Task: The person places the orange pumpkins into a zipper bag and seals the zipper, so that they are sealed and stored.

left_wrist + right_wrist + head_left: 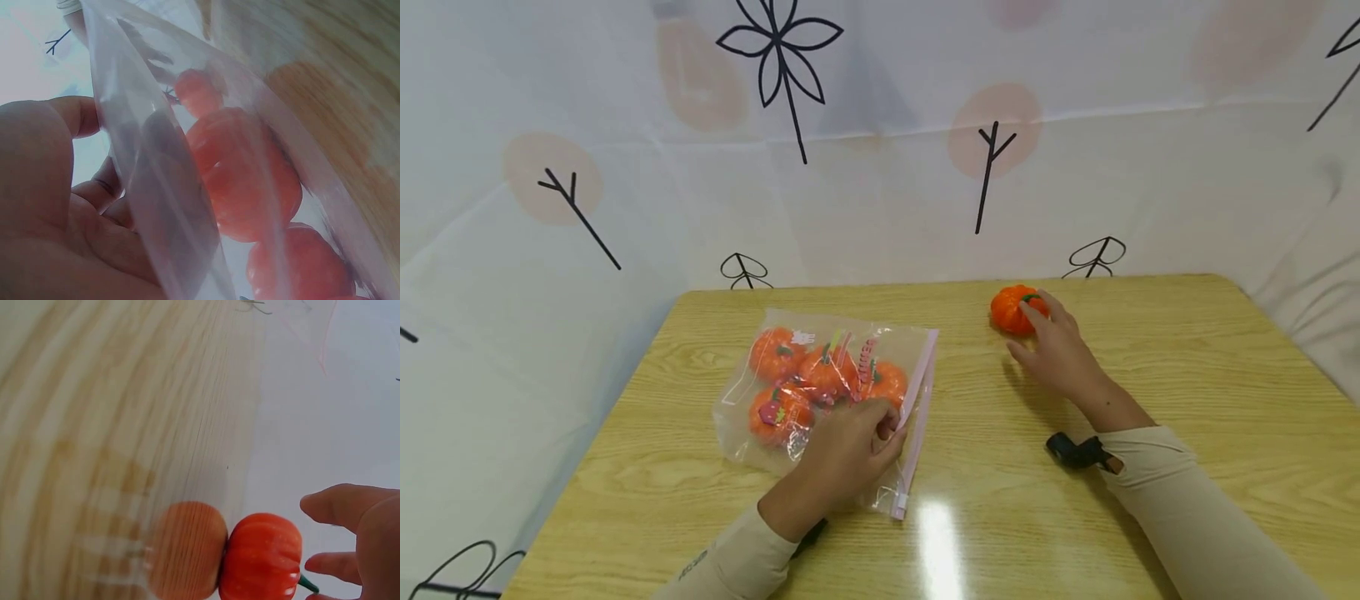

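Note:
A clear zip bag (733, 417) with a pale pink zip edge lies on the table and holds several orange toy pumpkins (781, 414). My left hand (850, 450) pinches the bag by its zip edge, and in the left wrist view the film stands up beside the thumb (81, 115). At the far side of the table sits one more toy pumpkin (1011, 310), orange with a green stem. My right hand (1063, 354) reaches over it, fingers spread. In the right wrist view a small gap shows between the fingers (331, 565) and this pumpkin (262, 556).
The wooden table (1187, 375) ends against a white cloth backdrop (880, 208) with printed plants. A white zip slider (900, 502) is at the near end of the bag's edge. A black strap device (1075, 452) is on the right wrist.

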Demonstrator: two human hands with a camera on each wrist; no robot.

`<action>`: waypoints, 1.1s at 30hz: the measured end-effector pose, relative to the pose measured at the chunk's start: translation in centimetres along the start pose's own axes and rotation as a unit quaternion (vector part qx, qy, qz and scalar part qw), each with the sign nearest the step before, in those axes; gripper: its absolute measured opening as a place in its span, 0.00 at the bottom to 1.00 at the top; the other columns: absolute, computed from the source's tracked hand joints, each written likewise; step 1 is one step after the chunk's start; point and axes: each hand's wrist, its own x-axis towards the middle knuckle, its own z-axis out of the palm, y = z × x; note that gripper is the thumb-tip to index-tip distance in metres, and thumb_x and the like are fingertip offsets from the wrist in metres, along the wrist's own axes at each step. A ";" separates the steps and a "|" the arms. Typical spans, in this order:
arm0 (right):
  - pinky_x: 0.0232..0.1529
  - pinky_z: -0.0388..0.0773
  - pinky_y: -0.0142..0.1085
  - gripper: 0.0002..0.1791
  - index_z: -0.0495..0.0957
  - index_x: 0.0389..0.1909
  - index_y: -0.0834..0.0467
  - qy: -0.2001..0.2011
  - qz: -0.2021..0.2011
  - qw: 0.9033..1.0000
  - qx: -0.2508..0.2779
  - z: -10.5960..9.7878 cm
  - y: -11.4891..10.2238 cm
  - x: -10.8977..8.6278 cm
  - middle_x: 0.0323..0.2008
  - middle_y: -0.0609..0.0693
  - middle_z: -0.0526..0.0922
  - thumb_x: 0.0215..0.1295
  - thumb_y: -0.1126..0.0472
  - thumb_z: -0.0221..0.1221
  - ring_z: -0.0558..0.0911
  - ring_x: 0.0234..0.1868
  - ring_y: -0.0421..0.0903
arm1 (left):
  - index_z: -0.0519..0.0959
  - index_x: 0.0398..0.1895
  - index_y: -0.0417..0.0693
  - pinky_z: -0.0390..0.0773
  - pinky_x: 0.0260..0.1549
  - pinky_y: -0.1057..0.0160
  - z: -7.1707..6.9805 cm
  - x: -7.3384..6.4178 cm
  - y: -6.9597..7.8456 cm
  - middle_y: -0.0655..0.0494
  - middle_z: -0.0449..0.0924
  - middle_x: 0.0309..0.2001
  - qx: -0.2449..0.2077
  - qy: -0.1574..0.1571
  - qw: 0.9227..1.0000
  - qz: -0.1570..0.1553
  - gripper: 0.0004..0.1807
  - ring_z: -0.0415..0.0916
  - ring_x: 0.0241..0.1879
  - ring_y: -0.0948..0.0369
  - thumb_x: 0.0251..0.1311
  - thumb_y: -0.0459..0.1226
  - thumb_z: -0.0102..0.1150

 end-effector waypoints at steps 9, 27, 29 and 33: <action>0.67 0.55 0.71 0.43 0.50 0.77 0.67 -0.046 0.009 0.999 -0.001 0.2 0.4 0.2 0.77 0.73 0.38 0.68 0.56 0.59 0.46 0.74 0.78 | 0.76 0.30 0.55 0.63 0.21 0.74 0.0 0.1 0.0 0.69 0.73 0.24 0.002 0.003 1.000 0.002 0.08 0.60 0.20 0.73 0.62 0.45 0.64; 0.61 0.64 0.70 0.42 0.50 0.76 0.71 -0.032 0.010 0.999 -0.004 0.0 0.0 -0.2 0.73 0.76 0.45 0.69 0.58 0.58 0.56 0.68 0.78 | 0.76 0.30 0.55 0.62 0.20 0.74 0.0 0.1 0.0 0.68 0.73 0.23 -0.002 0.003 1.000 0.003 0.08 0.59 0.20 0.73 0.62 0.45 0.65; 0.61 0.65 0.69 0.40 0.53 0.74 0.71 -0.027 0.008 1.000 -0.006 0.0 0.0 -0.3 0.73 0.76 0.45 0.68 0.59 0.58 0.56 0.68 0.78 | 0.76 0.30 0.55 0.62 0.20 0.74 0.0 0.0 0.0 0.68 0.73 0.24 -0.002 0.000 1.000 0.003 0.08 0.60 0.20 0.73 0.62 0.45 0.65; 0.63 0.63 0.68 0.36 0.58 0.71 0.72 -0.017 0.005 1.000 0.006 0.0 -0.1 -0.1 0.76 0.72 0.46 0.67 0.62 0.59 0.54 0.71 0.77 | 0.76 0.31 0.55 0.63 0.21 0.74 0.0 0.0 0.0 0.68 0.74 0.24 -0.003 -0.005 1.000 0.004 0.08 0.60 0.20 0.73 0.62 0.45 0.64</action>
